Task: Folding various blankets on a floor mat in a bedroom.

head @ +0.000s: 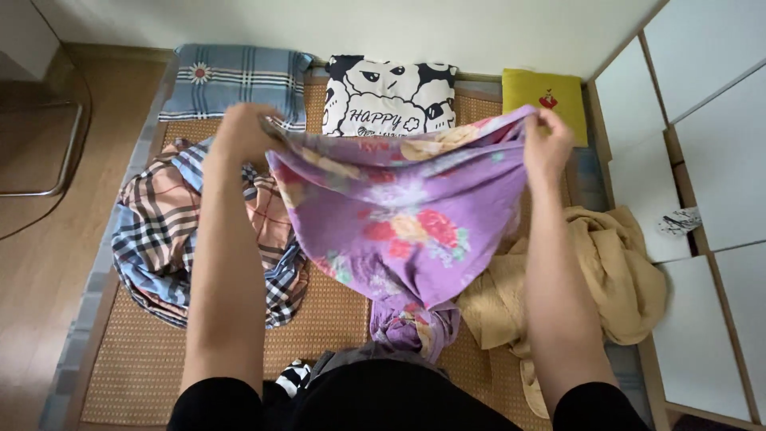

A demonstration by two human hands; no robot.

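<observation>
Left hand: our left hand (pixel 243 132) is raised at about 11 o'clock, fingers closed on one upper corner of the purple floral cloth (pixel 391 219).
Right hand: our right hand (pixel 549 144) is up at about 1 o'clock, pinching the opposite upper corner of the same cloth.
Purple floral cloth: we hold it stretched between both hands at the centre of the view; it hangs down in a point toward 6 o'clock, and its lower end rests bunched on the woven mat (pixel 335 319).
Plaid cloth: the plaid cloth (pixel 159 239) lies crumpled on the mat at 9 o'clock, partly behind our left forearm.
Tan cloth: the tan cloth (pixel 614 279) is heaped at 4 o'clock, just beside the hanging purple one.
Pillows: at 12 o'clock lie a blue checked pillow (pixel 239 80), a black-and-white cartoon pillow (pixel 391 96) and a small yellow cushion (pixel 546 92).
</observation>
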